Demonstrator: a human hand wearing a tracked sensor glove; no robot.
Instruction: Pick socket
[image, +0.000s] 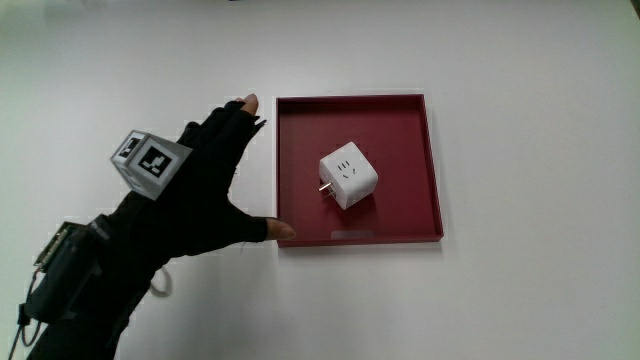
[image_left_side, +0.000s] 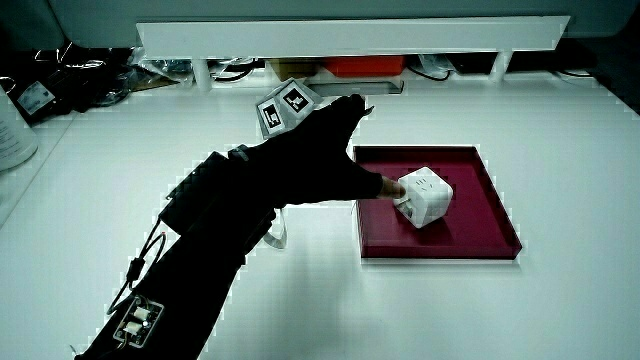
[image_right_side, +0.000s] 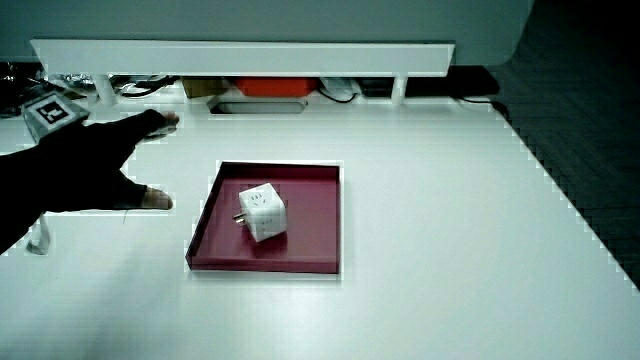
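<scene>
Hand (image: 200, 195) is hovering over the counter (image: 540, 100) just beside the red tray (image: 432, 170), fingers spread wide, gripping nothing. Socket (image: 348, 179) is sitting inside the tray, near the thumb tip, untouched. Judging by the wide spread, it's probably set to span the cube.

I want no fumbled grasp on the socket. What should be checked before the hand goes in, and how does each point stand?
1. Socket cube lies inside the red tray: ok.
2. Nothing on top of the socket or beside it in the tray: ok.
3. The hand is open and holds nothing: ok.
4. The hand is over the socket: not ok; it is beside the tray, thumb at its rim.
5. Socket's metal pins point toward the hand: ok.
6. Tray fixed to the table: cannot tell.
</scene>
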